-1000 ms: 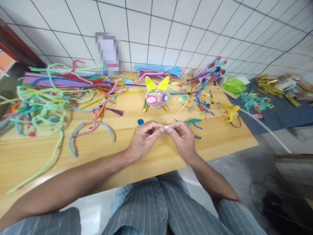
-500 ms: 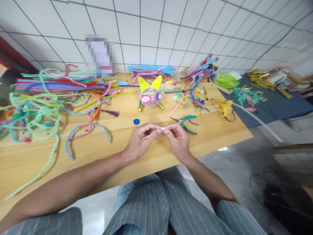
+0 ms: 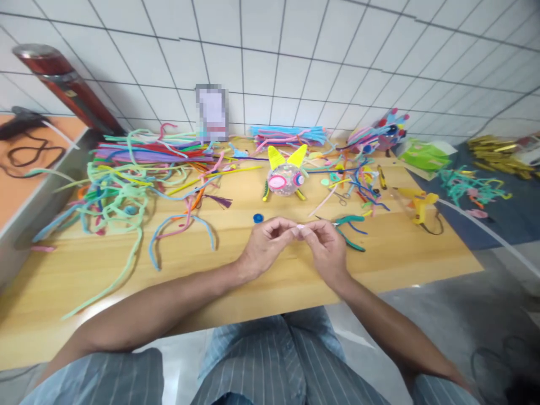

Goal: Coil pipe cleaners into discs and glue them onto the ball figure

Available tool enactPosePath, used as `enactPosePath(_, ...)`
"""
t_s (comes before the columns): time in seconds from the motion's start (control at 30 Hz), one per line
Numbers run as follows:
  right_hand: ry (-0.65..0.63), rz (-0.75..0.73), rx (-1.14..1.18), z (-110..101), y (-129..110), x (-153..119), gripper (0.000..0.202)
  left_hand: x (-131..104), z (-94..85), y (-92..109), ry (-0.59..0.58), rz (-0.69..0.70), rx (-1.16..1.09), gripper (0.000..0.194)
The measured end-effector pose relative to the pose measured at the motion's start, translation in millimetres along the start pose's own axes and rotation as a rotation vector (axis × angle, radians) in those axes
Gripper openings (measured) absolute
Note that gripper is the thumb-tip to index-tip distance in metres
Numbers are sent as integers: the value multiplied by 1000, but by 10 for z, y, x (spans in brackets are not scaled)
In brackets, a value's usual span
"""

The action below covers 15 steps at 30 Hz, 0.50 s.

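Observation:
My left hand [image 3: 265,247] and my right hand [image 3: 329,250] meet above the front part of the wooden table, thumbs and forefingers pinched together. Between the fingertips is a small pale pink piece [image 3: 300,226], mostly covered. A blue coiled disc [image 3: 258,217] lies just beyond my left hand. Green-handled pliers [image 3: 353,219] rest with jaws apart behind my right hand. Farther back stands a clear round figure [image 3: 283,188] with yellow pointed ears [image 3: 277,158], pink and blue disc eyes, and short legs with yellow ends.
Tangled and bundled pipe cleaners [image 3: 126,197] cover the table's left side. A blue and pink bundle [image 3: 291,135] lies by the tiled wall. Small scissors [image 3: 338,195] and a yellow glue gun [image 3: 419,205] are on the right. A red cylinder [image 3: 70,84] leans at far left.
My view has swung left, so the scene sits farther right and the red cylinder shows more fully. Both hands keep their pinch on the pale pink piece.

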State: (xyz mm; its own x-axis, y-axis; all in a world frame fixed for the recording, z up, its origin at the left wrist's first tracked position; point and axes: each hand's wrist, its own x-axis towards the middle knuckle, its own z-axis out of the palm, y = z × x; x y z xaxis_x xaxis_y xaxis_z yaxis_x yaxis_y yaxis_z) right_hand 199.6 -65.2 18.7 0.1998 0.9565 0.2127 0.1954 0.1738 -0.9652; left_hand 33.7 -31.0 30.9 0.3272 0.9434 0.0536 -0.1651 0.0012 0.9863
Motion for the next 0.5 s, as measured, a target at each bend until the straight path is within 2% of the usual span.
enactPosePath(0.3,-100,-23,56,26,-133,238,30,81,-67,78,13,51,-8,45)
enactPosePath(0.5,-123,-106,53,-10,-68,389,30,172,-100,178,104,-35,-43,45)
